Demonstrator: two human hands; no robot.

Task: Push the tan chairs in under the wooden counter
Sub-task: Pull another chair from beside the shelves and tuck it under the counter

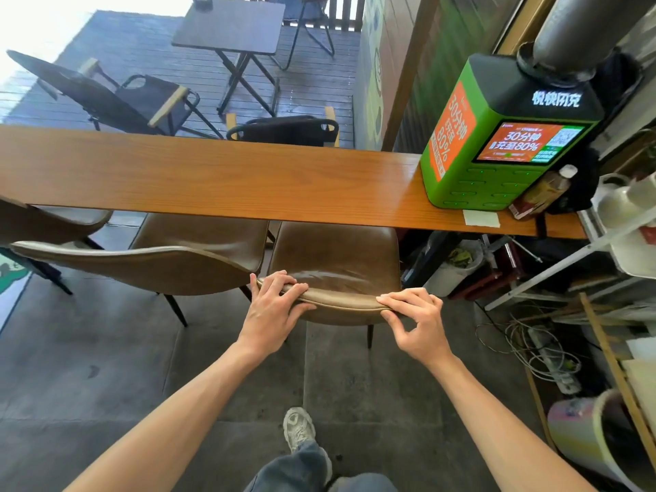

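A long wooden counter [220, 179] runs across the view. Three tan leather chairs stand along its near side. The right chair [337, 257] has its seat partly under the counter edge. My left hand [273, 310] grips the left end of its backrest top, fingers curled over the rim. My right hand [415, 321] rests on the right end of the same backrest, fingers over the edge and thumb below. The middle chair [170, 261] stands turned at an angle, its back sticking out to the left. Only part of the far left chair [46, 221] shows.
A green charging kiosk [497, 143], a bottle [543, 193] and a paper slip [481, 219] sit at the counter's right end. Shelving, cables and a bin [454, 268] crowd the right side. My shoe [300, 429] is on the grey floor behind the chair.
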